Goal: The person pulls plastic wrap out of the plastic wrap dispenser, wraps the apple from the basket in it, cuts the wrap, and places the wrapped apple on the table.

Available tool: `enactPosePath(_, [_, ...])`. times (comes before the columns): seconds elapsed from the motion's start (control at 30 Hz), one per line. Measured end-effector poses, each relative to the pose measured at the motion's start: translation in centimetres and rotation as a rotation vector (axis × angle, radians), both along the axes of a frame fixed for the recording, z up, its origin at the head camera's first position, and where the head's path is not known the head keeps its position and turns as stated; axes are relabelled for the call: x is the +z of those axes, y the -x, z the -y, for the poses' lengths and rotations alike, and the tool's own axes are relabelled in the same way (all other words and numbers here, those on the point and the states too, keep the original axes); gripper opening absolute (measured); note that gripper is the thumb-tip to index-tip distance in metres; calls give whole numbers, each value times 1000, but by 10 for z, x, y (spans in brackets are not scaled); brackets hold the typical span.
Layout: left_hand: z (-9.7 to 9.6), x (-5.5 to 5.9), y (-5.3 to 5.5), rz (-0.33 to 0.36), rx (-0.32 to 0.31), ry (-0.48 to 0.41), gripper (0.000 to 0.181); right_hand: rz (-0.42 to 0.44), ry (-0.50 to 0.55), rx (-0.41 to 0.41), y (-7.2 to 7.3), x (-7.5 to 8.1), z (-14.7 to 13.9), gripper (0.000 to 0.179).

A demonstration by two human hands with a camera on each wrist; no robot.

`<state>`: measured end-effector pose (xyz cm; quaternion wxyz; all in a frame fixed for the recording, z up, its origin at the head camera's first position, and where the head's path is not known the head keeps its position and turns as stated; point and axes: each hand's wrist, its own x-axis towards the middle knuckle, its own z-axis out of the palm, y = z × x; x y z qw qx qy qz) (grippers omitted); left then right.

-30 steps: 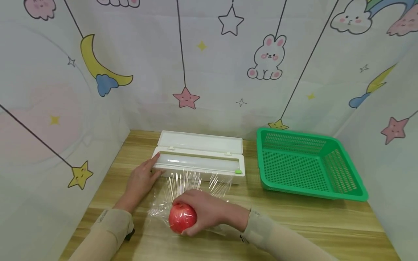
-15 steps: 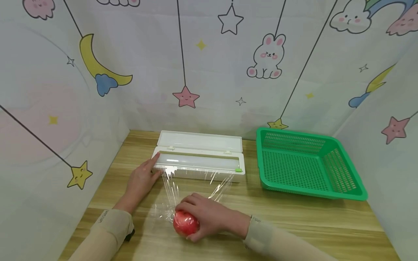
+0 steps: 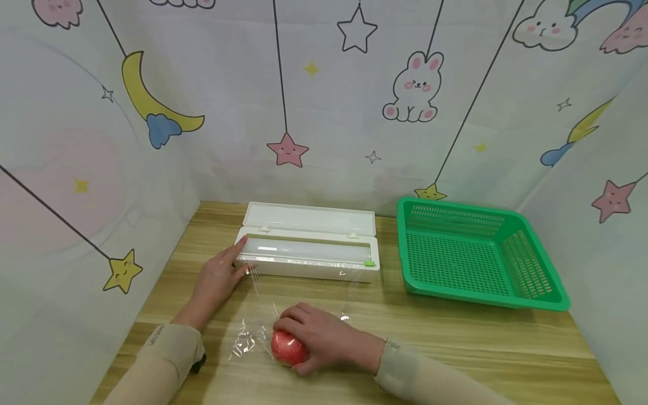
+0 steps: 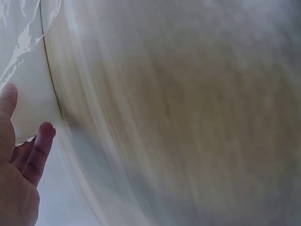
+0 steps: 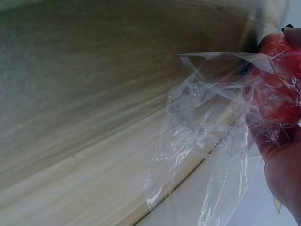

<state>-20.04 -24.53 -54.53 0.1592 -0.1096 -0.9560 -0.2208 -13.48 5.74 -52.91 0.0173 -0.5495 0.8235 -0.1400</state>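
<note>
A white cling film dispenser [image 3: 309, 271] lies on the wooden table with its lid tipped back and a roll inside. My left hand [image 3: 216, 281] grips its left end, index finger on the top edge and thumb at the front; the left wrist view shows thumb and fingers around that end [image 4: 28, 103]. Nearer the front, my right hand [image 3: 324, 337] holds a red apple [image 3: 288, 347], fingers over its top and thumb low on its near side. Clear cling film [image 5: 188, 117] wraps over the apple, bunches beside it and runs back to the dispenser.
A green plastic basket [image 3: 458, 264] stands at the right rear of the table. A green slider [image 3: 370, 263] sits at the right end of the dispenser's front edge. Printed fabric walls [image 3: 228, 101] enclose the table [image 3: 455, 349] at the back and sides.
My right hand has moved the apple slightly toward the front and right. The film behind it was pulled into tight creases and now shows fewer of them. My left hand stays on the dispenser.
</note>
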Motion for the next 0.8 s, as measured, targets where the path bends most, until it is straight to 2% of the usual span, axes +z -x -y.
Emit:
enactPosePath(0.1, [0, 1, 0, -2, -15, -12, 76, -3, 15, -3, 0, -3, -1, 81])
enactPosePath(0.3, [3, 2, 0, 40, -30, -18, 79, -9, 38, -2, 0, -6, -3, 81])
enactPosePath(0.57, [8, 3, -3, 67, -60, -24, 83, -43, 28, -16, -3, -6, -6, 88])
enactPosePath(0.8, [15, 6, -2, 129, -41, -53, 91, -41, 3, -39, -4, -4, -7, 96])
